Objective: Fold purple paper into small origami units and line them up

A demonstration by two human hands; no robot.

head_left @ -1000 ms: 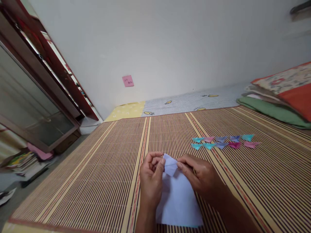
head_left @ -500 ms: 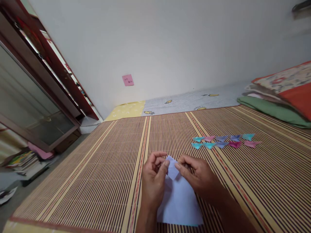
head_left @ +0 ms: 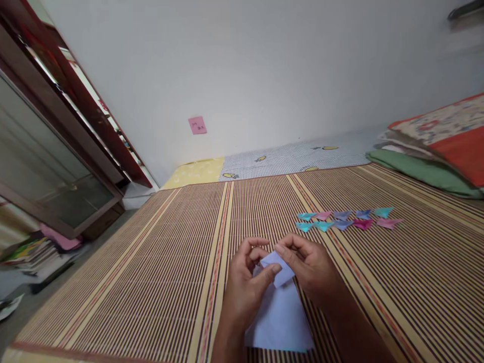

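A small folded piece of lavender paper (head_left: 284, 276) is held up between my two hands. My left hand (head_left: 247, 282) pinches it with the thumb pressed on its face, the fingers curled behind. My right hand (head_left: 308, 262) grips its upper right edge between thumb and forefinger. Below the hands, a larger stack of pale lavender paper sheets (head_left: 282, 320) lies on the striped mat, with a thin turquoise edge showing under it. The fingertips behind the folded paper are hidden.
Two rows of small folded paper shapes (head_left: 343, 225) in turquoise, pink, lavender and magenta lie on the striped mat (head_left: 151, 282) beyond my right hand. Folded bedding (head_left: 423, 171) is piled at the right. A pink note (head_left: 197, 125) sticks to the wall.
The folded paper has turned in my fingers, and its tip no longer points down. My left thumb has slid across its face, and my right hand has shifted to its upper edge.
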